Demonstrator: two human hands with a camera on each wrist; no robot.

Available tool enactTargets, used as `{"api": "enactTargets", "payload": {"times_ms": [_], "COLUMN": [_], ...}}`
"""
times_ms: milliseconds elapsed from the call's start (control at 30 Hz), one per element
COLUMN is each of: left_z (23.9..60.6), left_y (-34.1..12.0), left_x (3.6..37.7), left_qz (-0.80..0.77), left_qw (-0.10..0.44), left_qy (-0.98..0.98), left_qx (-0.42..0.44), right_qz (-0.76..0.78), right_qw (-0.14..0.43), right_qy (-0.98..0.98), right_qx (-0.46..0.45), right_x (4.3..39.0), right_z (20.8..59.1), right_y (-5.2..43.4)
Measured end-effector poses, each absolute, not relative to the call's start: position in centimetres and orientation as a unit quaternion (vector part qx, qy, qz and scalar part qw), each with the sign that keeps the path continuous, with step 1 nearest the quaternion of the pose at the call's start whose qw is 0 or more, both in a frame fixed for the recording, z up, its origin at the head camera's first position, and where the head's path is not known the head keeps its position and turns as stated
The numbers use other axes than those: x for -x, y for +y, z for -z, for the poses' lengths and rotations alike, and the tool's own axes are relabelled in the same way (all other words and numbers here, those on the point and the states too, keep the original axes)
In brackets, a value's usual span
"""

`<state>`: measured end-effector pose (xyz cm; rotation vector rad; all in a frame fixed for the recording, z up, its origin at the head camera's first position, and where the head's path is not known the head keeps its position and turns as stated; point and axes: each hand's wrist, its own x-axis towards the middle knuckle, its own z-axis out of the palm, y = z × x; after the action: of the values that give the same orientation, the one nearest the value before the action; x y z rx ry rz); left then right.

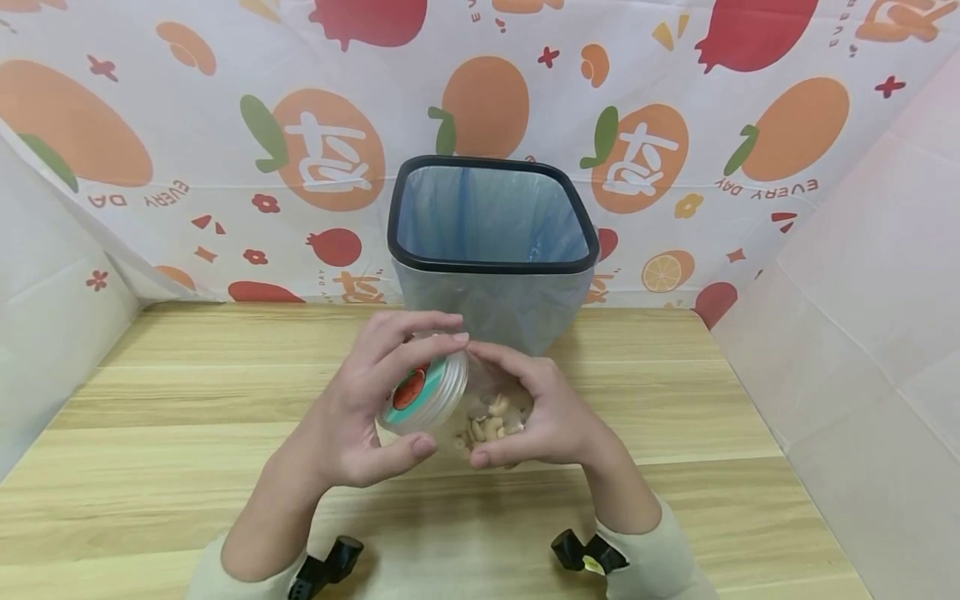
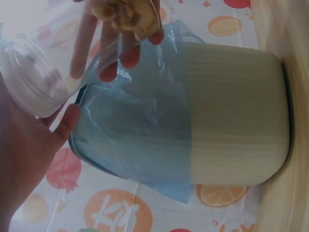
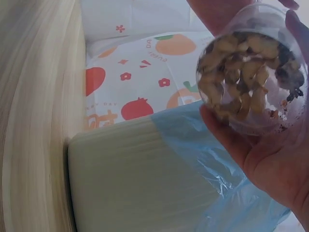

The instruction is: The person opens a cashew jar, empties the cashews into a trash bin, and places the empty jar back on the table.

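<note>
My left hand (image 1: 360, 400) curves its fingers over a clear screw lid (image 1: 431, 392), which carries a turquoise label with a red picture. The lid is tilted at the mouth end of a clear plastic jar (image 2: 89, 65). My right hand (image 1: 551, 408) grips the jar from the right, thumb below and fingers above. Cashews (image 1: 491, 423) lie in the jar, and the right wrist view shows dark bits among the cashews (image 3: 241, 77). Both hands hold lid and jar above the table, in front of the bin. Part of the jar's wall is hidden by my right hand.
A pale trash bin (image 1: 487, 292) with a black rim and a blue liner bag (image 2: 140, 125) stands at the back middle of the wooden table (image 1: 187, 433). Behind it hangs a fruit-print cloth (image 1: 300, 50). White side panels border the table.
</note>
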<state>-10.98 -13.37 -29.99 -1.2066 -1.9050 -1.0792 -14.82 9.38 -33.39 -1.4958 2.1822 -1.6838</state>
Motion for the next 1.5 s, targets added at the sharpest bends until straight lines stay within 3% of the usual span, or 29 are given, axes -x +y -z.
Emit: {"api": "enactTargets", "payload": {"times_ms": [367, 900, 1033, 1300, 1500], "left_z": [29.87, 30.35, 30.19, 29.54, 29.54], "left_y": [-13.02, -13.31, -13.45, -13.39, -13.29], "left_x": [10.96, 11.18, 11.10, 10.76, 10.59], "left_qz": [0.406, 0.397, 0.394, 0.397, 0.392], "left_qw": [0.317, 0.329, 0.321, 0.305, 0.305], "left_qy": [-0.715, -0.751, -0.753, -0.725, -0.723], "left_qx": [0.472, 0.413, 0.418, 0.473, 0.480], "right_qz": [0.535, 0.499, 0.502, 0.518, 0.517], "right_qw": [0.013, -0.062, -0.049, 0.031, 0.038], "right_qy": [0.685, 0.715, 0.717, 0.706, 0.700], "right_qx": [0.494, 0.485, 0.481, 0.481, 0.491], "right_x": [14.90, 14.67, 14.79, 15.06, 15.08], "right_z": [33.26, 33.32, 33.38, 33.51, 33.62], "right_y": [9.42, 9.00, 9.11, 9.55, 9.50]}}
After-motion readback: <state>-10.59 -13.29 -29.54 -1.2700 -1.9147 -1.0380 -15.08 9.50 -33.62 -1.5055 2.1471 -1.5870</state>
